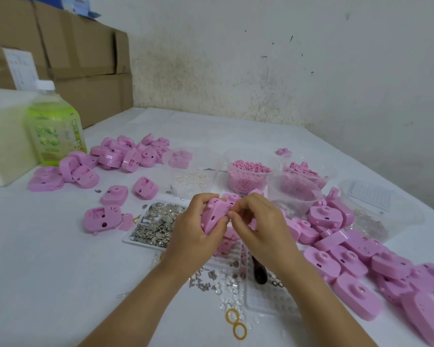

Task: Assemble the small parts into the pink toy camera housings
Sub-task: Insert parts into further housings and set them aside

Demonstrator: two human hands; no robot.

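My left hand (194, 229) grips a pink toy camera housing (214, 215) above the middle of the table. My right hand (258, 225) pinches at the housing's right edge with thumb and fingers closed; what it holds is hidden. Below the hands lies a white tray of small metal parts (158, 221). Heaps of pink housings lie at the right (356, 261) and back left (125, 154).
Clear tubs hold pink pellets (248, 174), clear rings (192, 181) and pink pieces (306, 171). A green drink bottle (54, 126) and cardboard boxes (85, 58) stand at the left. Loose metal bits, clear lenses and yellow rubber bands (236, 321) lie near my forearms.
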